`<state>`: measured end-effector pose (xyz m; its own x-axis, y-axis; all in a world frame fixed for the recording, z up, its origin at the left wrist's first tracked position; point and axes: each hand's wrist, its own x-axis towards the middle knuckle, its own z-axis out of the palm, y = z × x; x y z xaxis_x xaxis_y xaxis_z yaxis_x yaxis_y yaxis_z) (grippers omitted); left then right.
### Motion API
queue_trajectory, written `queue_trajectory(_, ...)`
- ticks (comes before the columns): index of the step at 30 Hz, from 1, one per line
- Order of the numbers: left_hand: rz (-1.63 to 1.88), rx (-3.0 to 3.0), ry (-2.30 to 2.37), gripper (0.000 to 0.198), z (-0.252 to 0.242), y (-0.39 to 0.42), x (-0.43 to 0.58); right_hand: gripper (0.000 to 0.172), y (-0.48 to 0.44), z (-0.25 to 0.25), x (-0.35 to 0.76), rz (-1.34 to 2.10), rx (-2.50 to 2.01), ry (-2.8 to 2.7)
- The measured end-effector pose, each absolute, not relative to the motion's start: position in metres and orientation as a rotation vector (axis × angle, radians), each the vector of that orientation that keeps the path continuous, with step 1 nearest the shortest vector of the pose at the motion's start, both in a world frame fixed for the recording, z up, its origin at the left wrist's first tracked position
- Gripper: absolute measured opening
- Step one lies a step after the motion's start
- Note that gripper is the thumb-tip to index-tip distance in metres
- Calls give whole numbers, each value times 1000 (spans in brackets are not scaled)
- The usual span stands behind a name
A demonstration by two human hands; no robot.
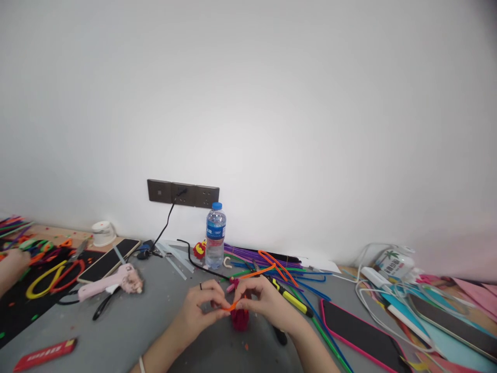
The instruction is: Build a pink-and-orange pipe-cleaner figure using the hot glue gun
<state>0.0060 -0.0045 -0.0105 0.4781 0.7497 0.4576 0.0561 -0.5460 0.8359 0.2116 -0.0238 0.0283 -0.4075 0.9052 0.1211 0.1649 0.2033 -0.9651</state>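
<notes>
Both my hands meet low in the middle of the head view. Between my left hand point(207, 305) and my right hand point(264, 300) runs a short orange pipe cleaner point(232, 306), pinched by the fingertips of each. A dark red fuzzy piece point(239, 319) shows just below my right fingertips; whether the fingers also touch it I cannot tell. Behind my right hand lie bent orange pipe cleaners point(267, 268). Yellow-and-black pliers point(293, 300) lie beside that hand, partly hidden by it.
A water bottle point(216, 238) stands behind my hands. A pink glue gun point(112, 284) and scissors point(58, 274) lie left, where another person's hand point(13, 267) is. Purple pipe cleaners point(256, 254) lie along the wall. At right are a pink-edged phone point(361, 334) and white cables point(365, 305).
</notes>
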Motion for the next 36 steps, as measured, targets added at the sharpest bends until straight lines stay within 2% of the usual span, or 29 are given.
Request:
queue_trajectory(9, 796, 1922, 594, 16, 1, -12, 6, 20, -28, 28, 222, 1552, -938, -1829)
queue_trajectory(27, 991, 1823, 614, 21, -4, -17, 13, 19, -30, 33, 219, 1552, -881, -1701)
queue_trajectory(36, 822, 1810, 603, 19, 6, -22, 10, 21, -30, 29, 221, 1606, -888, -1777)
